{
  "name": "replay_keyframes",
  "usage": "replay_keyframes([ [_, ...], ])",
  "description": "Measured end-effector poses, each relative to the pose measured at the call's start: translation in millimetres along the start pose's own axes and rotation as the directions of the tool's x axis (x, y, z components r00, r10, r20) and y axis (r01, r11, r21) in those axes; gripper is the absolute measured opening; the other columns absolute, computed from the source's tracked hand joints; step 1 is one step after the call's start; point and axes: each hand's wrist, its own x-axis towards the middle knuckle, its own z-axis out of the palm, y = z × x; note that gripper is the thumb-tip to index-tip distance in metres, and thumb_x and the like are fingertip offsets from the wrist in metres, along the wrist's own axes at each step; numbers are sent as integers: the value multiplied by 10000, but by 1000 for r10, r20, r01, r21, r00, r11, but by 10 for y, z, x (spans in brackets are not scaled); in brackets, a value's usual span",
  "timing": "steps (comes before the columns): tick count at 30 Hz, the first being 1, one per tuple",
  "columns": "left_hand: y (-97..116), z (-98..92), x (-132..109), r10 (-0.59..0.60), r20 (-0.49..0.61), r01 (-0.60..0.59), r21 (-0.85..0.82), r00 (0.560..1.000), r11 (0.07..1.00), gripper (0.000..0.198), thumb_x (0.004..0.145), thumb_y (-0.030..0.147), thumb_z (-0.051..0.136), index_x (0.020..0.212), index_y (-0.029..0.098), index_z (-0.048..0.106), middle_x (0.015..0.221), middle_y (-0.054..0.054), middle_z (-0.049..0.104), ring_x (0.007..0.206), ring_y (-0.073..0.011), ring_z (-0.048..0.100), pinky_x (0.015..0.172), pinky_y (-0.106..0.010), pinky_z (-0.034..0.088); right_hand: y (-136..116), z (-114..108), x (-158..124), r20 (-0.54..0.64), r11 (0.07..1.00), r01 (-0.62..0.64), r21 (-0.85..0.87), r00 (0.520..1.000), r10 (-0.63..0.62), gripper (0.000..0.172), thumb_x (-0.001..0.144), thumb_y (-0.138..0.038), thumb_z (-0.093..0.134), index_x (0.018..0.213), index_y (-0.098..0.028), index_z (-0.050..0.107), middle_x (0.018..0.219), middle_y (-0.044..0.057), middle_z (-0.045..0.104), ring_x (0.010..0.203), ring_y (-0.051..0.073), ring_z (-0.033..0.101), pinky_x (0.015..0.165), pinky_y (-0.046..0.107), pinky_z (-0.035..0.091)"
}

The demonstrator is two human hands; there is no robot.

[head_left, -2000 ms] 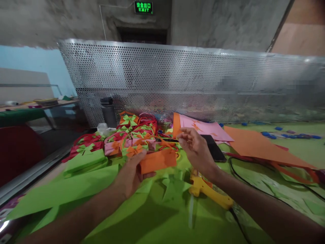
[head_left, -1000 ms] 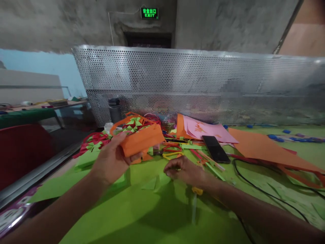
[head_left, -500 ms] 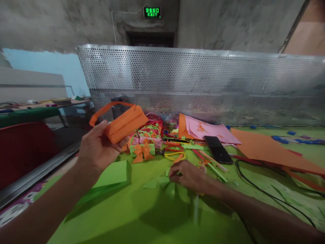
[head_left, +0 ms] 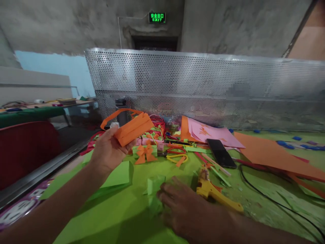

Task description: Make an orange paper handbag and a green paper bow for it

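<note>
My left hand (head_left: 108, 149) holds up a folded orange paper bag (head_left: 134, 128) with a looped paper handle, above the table's left side. Lower down, my right hand (head_left: 177, 206) is over the green surface, its fingers slightly spread at a small light green paper bow (head_left: 154, 185). Whether the fingers grip the bow is hard to tell, as they are blurred. Just right of that hand lies a yellow glue gun (head_left: 215, 193). Behind the bow stands a small green paper bag (head_left: 133, 150) with an orange bow (head_left: 145, 153) on its front.
Green folded paper (head_left: 118, 174) lies near my left forearm. Yellow-handled scissors (head_left: 175, 158), a black phone (head_left: 220, 154), pink sheets (head_left: 215, 133) and orange sheets (head_left: 276, 154) are farther back. A black cable (head_left: 266, 195) curves across the right. A perforated metal panel (head_left: 162, 78) stands behind.
My right hand has moved down and nearer, and its fingers have spread. The glue gun, earlier mostly hidden by the arm, now shows. The orange bag shifted slightly right and down in view.
</note>
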Motion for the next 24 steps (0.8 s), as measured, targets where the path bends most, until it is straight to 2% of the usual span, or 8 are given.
replay_keyframes([
  [4,-47,-4,-34,-34,32,34,-1,999,999,198,846,154,398,772,142,580,696,-30,702,642,-191,673,484,-326,578,-75,-46,42,-88,988,-82,-133,994,71,203,852,-244,476,947,-156,631,988,124,635,945,280,525,853,499,361],
  [8,-75,-2,-89,-75,70,75,7,995,997,159,822,129,425,776,143,576,722,-51,702,654,-209,672,480,-330,574,63,-123,27,-16,917,-368,-154,929,371,101,745,-140,593,834,-117,634,724,95,638,689,230,566,702,405,431],
  [11,-79,2,-120,-90,101,89,9,991,996,141,805,108,436,763,153,563,747,-58,702,647,-211,669,484,-338,572,242,-135,-9,-23,850,-525,-50,851,524,65,781,-190,587,825,-155,621,768,86,646,762,242,584,725,394,421],
  [14,-74,3,-138,-100,120,100,11,988,995,116,796,121,452,762,154,558,758,-59,699,640,-205,665,483,-321,569,362,-117,-14,-56,823,-560,90,823,566,227,782,-242,611,996,-167,604,881,99,665,828,263,591,755,417,414],
  [16,-70,4,-150,-108,133,107,11,985,994,112,798,129,452,765,154,556,778,-63,698,651,-208,665,471,-312,565,408,-110,-6,-73,791,-560,245,803,591,236,773,-214,615,1006,-174,618,896,93,678,826,251,601,756,403,421],
  [18,-70,10,-163,-112,143,113,3,983,994,117,802,127,445,763,155,552,776,-64,696,648,-205,662,468,-309,563,455,-111,-4,-73,689,-556,464,752,656,166,771,-198,602,929,-187,652,878,66,693,818,223,613,749,366,434],
  [21,-78,31,-185,-112,127,114,-9,985,993,122,803,115,444,798,158,558,749,-53,694,631,-194,659,488,-318,572,552,-107,-16,-29,464,-472,750,677,736,100,716,-188,621,801,-204,671,822,13,695,785,181,620,731,311,442],
  [24,-91,64,-205,-127,92,127,6,988,992,145,828,127,419,814,155,561,748,-51,693,627,-195,663,485,-326,575,658,-63,-21,25,272,-351,896,652,758,118,617,-164,660,733,-185,667,745,-2,677,715,156,607,703,298,440],
])
